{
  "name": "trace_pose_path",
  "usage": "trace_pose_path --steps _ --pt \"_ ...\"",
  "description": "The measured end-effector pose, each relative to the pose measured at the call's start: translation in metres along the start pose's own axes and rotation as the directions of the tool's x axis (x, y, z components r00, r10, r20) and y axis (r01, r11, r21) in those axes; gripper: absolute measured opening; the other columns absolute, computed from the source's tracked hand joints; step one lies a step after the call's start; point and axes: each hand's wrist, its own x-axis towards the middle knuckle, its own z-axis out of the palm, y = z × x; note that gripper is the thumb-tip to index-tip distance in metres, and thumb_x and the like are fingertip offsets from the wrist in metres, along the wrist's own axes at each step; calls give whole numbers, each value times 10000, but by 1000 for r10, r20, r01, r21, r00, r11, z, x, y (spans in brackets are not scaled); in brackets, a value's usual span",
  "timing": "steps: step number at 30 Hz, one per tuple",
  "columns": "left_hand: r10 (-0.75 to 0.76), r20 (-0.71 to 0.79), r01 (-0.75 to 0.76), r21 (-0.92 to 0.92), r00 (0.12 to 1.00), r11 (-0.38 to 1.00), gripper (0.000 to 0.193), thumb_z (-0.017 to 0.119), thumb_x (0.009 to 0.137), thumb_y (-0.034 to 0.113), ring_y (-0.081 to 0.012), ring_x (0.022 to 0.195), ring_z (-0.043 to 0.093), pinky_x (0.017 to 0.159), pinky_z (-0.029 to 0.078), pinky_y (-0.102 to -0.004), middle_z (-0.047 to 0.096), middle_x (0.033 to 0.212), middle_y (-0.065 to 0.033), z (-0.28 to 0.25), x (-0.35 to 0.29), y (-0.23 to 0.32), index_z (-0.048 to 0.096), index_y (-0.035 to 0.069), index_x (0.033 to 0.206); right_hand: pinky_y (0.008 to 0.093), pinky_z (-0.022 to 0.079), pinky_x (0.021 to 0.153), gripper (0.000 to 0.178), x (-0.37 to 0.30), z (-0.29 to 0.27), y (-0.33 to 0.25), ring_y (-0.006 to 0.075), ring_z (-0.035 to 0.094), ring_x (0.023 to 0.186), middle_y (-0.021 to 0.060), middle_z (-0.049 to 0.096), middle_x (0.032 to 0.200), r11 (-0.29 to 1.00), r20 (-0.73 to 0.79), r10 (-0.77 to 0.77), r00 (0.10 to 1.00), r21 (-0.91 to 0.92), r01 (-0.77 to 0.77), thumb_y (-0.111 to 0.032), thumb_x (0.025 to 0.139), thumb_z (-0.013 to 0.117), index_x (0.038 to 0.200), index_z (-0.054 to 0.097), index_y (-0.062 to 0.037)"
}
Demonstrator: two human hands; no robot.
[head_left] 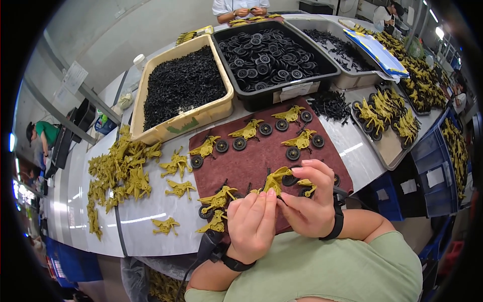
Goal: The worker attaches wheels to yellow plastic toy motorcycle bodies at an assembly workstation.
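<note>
Yellow motorbike (pixel 275 178) above maroon cloth (pixel 241 163); white table (pixel 146 237); pale wall (pixel 156 20).

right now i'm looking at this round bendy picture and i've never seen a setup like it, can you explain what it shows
There is no machine here, just a person's bare left hand and right hand. The single picture comes from a wide camera worn on that person's head, looking down, so straight edges bend.

Both hands hold a yellow toy bike at the fingertips. On the red cloth lie more toy bikes with black wheels. Loose yellow pieces are heaped at the left of the table. Farther back, a cream tub holds small black parts and a black tub holds wheels. A tray at the right carries more bikes.
</note>
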Motion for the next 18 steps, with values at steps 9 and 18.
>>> trace_pose_path --steps 9,18 --pt "-50 -60 37 -206 997 978 321 728 688 41 -226 856 655 731 423 -329 672 906 -89 -7 -3 -7 673 2 1002 427 425 919 509 -3 -2 24 328 537 1085 132 560 1188 904 84 71 994 416 -100 -127 679 809 1122 562 -82" --pt "-220 100 240 -290 970 927 271 746 693 62 -240 802 646 743 436 -332 685 891 -91 -3 -1 -10 684 30 955 324 481 717 413 -9 0 35 227 602 827 71 636 946 811 308 161 938 500 -303 -55 675 801 1043 614 -53"
